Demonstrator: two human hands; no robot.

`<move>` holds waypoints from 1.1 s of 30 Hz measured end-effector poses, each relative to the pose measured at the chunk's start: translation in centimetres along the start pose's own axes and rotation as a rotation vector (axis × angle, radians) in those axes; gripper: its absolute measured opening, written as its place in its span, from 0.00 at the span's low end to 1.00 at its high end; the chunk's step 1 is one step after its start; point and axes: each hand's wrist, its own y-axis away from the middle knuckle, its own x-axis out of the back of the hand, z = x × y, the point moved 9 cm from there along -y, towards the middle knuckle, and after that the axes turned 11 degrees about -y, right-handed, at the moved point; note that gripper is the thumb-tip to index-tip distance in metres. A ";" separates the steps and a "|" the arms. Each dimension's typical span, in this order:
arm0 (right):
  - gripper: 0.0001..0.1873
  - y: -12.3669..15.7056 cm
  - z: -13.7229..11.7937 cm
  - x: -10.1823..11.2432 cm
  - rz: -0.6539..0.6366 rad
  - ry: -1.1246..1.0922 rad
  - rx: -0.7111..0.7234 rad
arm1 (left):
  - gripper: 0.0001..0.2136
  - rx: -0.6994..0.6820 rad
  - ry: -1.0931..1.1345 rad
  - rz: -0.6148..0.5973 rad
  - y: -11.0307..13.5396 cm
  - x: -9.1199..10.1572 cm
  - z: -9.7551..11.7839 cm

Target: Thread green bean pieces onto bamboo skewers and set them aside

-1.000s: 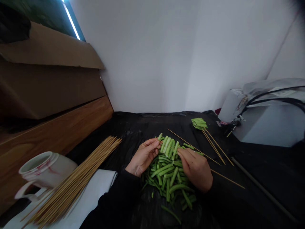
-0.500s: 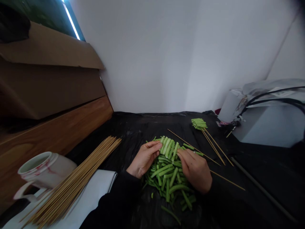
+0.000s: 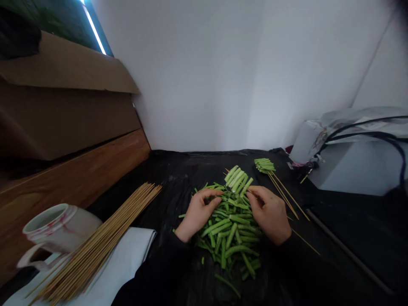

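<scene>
Bean skewer (image 3: 238,181) pinched in right hand (image 3: 270,213) (grip end hidden); left hand (image 3: 198,212) loosely spread over pile (image 3: 232,235).

Dim overall; bright strip of light (image 3: 93,27), upper left. Wall (image 3: 191,76) palely lit; cardboard box (image 3: 70,117) front shadowed. Edges stretched, soft.

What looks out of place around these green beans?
Minor strays: one bean piece lies on the black sheet, nearer than the pile, and a tiny green scrap sits beyond it to the left. They stand out because most loose pieces are heaped together.
</scene>
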 end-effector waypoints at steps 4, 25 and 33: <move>0.07 0.3 1.1 -1.3 -0.139 -0.002 -0.122 | 0.08 -0.117 -0.161 0.006 0.0 -0.2 0.7; 0.10 0.6 1.6 -1.8 -0.180 -0.187 -0.337 | 0.07 0.061 0.066 0.060 0.2 0.2 0.0; 0.09 1.1 -1.0 -2.6 -0.217 -0.214 -0.226 | 0.03 -0.005 0.094 -0.017 0.6 -0.9 0.5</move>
